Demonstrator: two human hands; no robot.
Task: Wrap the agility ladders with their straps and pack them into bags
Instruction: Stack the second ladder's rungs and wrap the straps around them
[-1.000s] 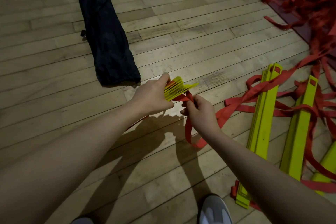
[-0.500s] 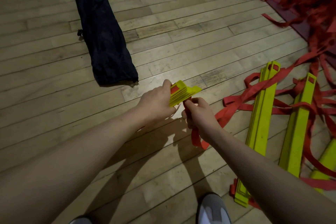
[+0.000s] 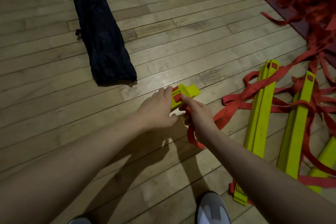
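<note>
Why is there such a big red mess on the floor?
Those are loose ladder straps, tangled in a heap at the far right and trailing over the yellow rung stacks. They have not been wrapped yet.

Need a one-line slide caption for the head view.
Both hands wrap a red strap round a stacked yellow ladder bundle; dark bag waits nearby.

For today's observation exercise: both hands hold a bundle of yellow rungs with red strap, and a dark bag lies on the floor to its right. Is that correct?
Not quite. The head view shows the dark bag lying to the left of the bundle of yellow rungs, not right. Both the left hand and right hand do hold it with the red strap.
</note>
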